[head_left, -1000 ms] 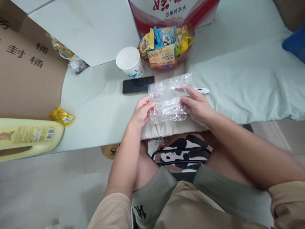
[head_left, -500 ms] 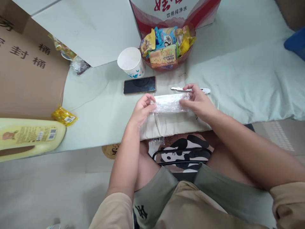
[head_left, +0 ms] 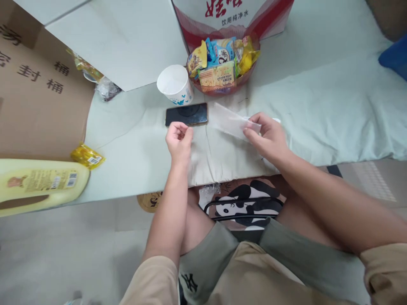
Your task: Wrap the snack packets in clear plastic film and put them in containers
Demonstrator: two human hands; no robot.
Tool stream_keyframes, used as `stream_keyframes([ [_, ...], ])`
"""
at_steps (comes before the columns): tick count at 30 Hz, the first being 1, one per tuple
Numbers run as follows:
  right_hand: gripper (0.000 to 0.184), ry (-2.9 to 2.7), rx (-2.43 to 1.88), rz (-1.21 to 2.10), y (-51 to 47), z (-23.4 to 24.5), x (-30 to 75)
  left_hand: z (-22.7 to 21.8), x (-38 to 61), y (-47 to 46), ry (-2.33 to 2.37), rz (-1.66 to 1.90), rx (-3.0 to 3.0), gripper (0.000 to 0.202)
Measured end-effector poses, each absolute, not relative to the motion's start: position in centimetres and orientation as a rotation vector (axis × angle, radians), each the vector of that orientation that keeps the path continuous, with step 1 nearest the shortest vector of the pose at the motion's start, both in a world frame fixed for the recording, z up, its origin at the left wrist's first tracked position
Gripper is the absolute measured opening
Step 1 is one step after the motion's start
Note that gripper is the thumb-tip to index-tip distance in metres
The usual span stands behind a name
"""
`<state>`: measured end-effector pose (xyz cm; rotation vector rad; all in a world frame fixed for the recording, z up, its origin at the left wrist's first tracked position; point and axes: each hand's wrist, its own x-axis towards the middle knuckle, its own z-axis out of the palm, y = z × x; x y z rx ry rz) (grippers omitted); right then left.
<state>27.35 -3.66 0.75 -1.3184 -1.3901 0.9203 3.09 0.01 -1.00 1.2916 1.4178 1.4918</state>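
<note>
Head | film: long axis up-left | right hand pinching it | left hand curled closed

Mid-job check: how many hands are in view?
2: the left hand, curled beside the near edge of the phone, and the right hand, pinching a clear plastic sheet. No other hand shows.

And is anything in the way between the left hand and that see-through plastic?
No, nothing visible stands between the left hand and the clear plastic, which the right hand holds. The phone lies flat just beyond the left hand, so it doesn't look like a barrier.
</note>
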Motion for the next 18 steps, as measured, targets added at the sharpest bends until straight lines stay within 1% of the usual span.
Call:
stream_keyframes([
  [2,0.017,-1.485,-1.266,0.875,-3.9,0.8,27.1,-1.0,3.6,-0.5,1.330,1.332,1.382,0.030],
  [3,0.017,-1.531,-1.235,0.880,-4.1,0.8,26.9,-1.1,4.1,-0.8,1.258,1.244,1.422,0.035],
  [6,0.021,-1.637,-1.118,0.980,-4.4,0.5,26.2,-1.4,5.7,-1.8,1.028,1.057,1.458,0.061],
  [7,0.024,-1.654,-1.070,1.034,-4.5,0.4,26.0,-1.5,6.2,-2.0,0.973,1.021,1.449,0.065],
  [10,0.031,-1.640,-0.939,1.178,-4.7,0.2,25.3,-1.4,7.1,-2.4,0.936,0.957,1.429,0.060],
  [12,0.030,-1.607,-0.958,1.192,-4.7,0.2,24.9,-1.0,7.2,-2.5,0.993,0.955,1.422,0.057],
  [16,0.017,-1.444,-1.226,1.013,-4.2,0.3,24.7,-0.9,7.0,-2.3,1.064,0.973,1.364,0.055],
  [17,0.017,-1.401,-1.279,0.957,-4.0,0.2,24.7,-1.0,6.9,-2.2,1.060,0.978,1.334,0.055],
  [18,0.021,-1.365,-1.314,0.912,-3.9,0.0,24.9,-1.1,6.8,-2.2,1.054,0.987,1.300,0.054],
])
